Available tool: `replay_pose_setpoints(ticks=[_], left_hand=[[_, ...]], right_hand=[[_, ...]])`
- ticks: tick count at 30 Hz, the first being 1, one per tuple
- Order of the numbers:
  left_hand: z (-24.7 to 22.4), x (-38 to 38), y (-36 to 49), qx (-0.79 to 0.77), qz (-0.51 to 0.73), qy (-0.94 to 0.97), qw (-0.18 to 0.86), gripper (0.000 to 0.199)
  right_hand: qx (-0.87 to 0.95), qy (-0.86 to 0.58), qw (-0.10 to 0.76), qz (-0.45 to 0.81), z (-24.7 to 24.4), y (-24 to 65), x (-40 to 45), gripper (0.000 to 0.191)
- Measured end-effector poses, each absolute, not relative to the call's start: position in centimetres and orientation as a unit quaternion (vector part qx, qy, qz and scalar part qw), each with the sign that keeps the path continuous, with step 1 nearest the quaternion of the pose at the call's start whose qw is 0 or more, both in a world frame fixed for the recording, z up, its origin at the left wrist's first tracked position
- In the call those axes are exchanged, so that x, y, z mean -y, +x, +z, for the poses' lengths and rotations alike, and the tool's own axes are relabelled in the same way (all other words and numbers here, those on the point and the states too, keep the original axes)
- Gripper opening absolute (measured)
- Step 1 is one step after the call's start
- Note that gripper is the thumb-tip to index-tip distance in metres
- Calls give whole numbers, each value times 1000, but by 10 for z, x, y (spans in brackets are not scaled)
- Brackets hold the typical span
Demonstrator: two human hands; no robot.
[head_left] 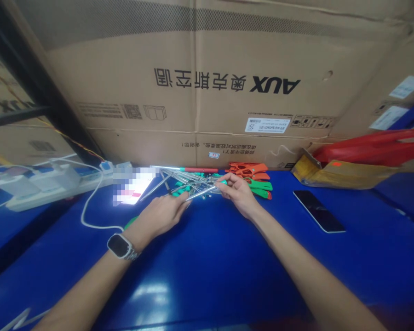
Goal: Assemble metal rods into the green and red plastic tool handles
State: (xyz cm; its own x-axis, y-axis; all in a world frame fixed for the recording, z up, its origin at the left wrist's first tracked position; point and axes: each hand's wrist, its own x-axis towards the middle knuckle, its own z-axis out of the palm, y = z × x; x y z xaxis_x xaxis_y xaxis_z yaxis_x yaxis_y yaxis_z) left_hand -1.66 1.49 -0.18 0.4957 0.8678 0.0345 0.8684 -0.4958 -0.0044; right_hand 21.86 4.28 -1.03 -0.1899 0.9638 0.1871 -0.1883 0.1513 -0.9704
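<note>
Between my two hands a thin silver rod with a green end (204, 191) slants up to the right. My right hand (239, 194) pinches its green end with thumb and fingers. At the lower end, my left hand (160, 212), wearing a watch on its wrist, has its fingers closed on the rod; its fingertips are partly hidden. Just behind lies a loose heap of thin metal rods and green pieces (193, 179). A red-handled rod (202, 170) rests along the heap's back. Beside my right hand are stacked orange clips (250, 171) and green clips (260, 185).
A large cardboard box (193, 105) walls off the back of the blue table (207, 276). To the left are a lit screen (138, 186), a white power strip (65, 184) and its cable. A dark phone (318, 211) and a yellow carton (352, 174) lie to the right.
</note>
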Motion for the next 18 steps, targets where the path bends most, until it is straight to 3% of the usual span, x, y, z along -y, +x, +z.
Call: replay_pose_setpoints(ticks=[5, 9, 14, 18], left_hand=[[-2, -15, -15, 497, -20, -868, 13, 39], [-1, -13, -12, 483, -6, -875, 27, 41], [0, -11, -9, 487, 0, -873, 33, 41], [0, -11, -8, 493, -5, -869, 33, 40]], right_hand=[[595, -462, 528, 392, -4, 224, -41, 47], [669, -521, 465, 255, -5, 224, -40, 59], [648, -491, 487, 319, -14, 215, -42, 54], [534, -468, 523, 471, -19, 206, -42, 51]])
